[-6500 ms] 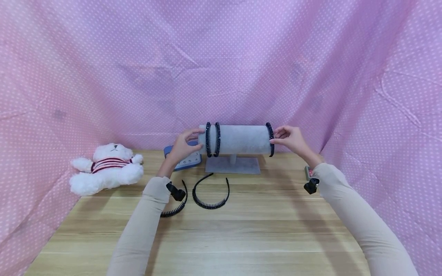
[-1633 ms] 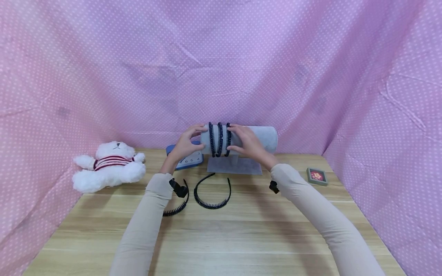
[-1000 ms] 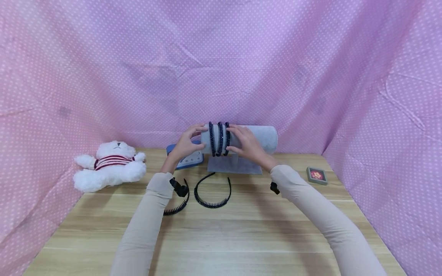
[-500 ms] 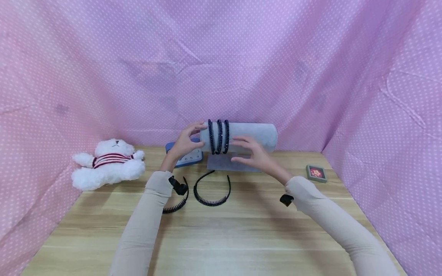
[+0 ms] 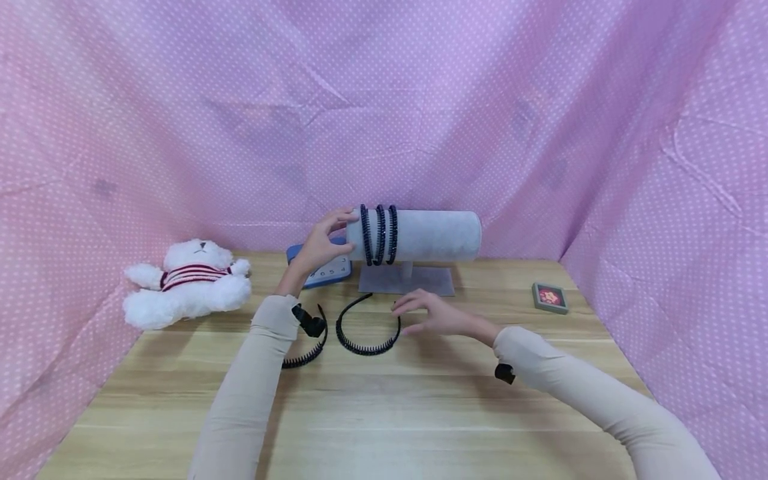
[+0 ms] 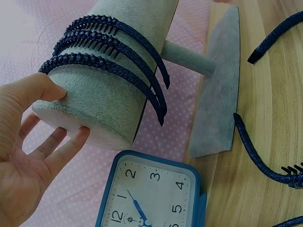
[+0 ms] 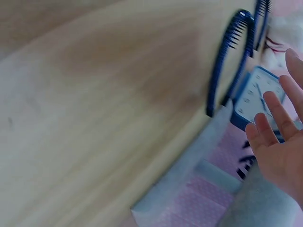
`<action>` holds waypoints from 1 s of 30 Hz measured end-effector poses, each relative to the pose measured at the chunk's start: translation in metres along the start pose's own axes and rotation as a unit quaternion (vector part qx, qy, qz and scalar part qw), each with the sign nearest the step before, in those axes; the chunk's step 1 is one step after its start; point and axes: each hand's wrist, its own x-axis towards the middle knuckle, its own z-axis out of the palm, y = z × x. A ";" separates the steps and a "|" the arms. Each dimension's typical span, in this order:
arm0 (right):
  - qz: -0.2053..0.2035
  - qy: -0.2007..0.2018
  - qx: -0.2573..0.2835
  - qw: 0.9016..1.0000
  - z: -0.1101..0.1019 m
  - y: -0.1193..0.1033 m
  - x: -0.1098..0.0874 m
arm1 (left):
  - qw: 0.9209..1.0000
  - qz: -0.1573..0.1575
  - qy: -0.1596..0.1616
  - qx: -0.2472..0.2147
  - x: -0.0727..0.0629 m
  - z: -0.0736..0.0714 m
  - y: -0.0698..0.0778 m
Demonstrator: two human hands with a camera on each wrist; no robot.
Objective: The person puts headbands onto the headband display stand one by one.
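A grey padded headband stand (image 5: 438,235) holds three black toothed headbands (image 6: 87,59) near the left end of its roll. My left hand (image 5: 316,249) grips that end; in the left wrist view thumb and fingers bear on the roll's side and end face. Lower down, my right hand (image 5: 441,317) hovers with loosely bent, spread fingers beside the right arm of a black headband (image 5: 366,351) on the table. It seems to hold nothing. Another black headband (image 5: 305,361) lies further left, partly hidden by my left forearm. The right wrist view shows the palm turned toward the camera.
Behind my left hand stands a blue-framed clock (image 6: 156,189). A white plush bear (image 5: 195,287) in a striped top lies at the left of the wooden table (image 5: 384,427). At the right sits a small grey-framed picture (image 5: 549,298). Pink dotted cloth surrounds the table.
Over the earlier frames the right hand slid the third headband leftward along the roll and released it. It has since dropped to the headband on the table. The left hand stays put.
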 end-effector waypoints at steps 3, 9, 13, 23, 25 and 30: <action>0.013 -0.028 0.018 0.999 0.008 0.001 0.000 | 1.000 -0.001 0.000 0.005 0.000 0.000 -0.003; -0.003 -0.070 0.031 0.997 0.022 -0.004 0.007 | 1.000 0.008 0.007 0.001 0.003 -0.001 -0.015; -0.048 -0.082 0.014 0.995 0.031 -0.009 0.016 | 1.000 0.013 0.008 0.003 0.003 -0.002 -0.017; -0.068 -0.117 0.040 0.990 0.045 -0.013 0.035 | 0.999 0.034 0.012 0.000 0.005 -0.001 -0.017; -0.054 -0.124 0.050 0.990 0.047 -0.013 0.037 | 0.999 0.035 0.012 -0.002 0.006 0.000 -0.018; -0.028 -0.143 0.067 0.987 0.051 -0.011 0.041 | 0.999 0.035 0.011 -0.002 0.007 0.000 -0.018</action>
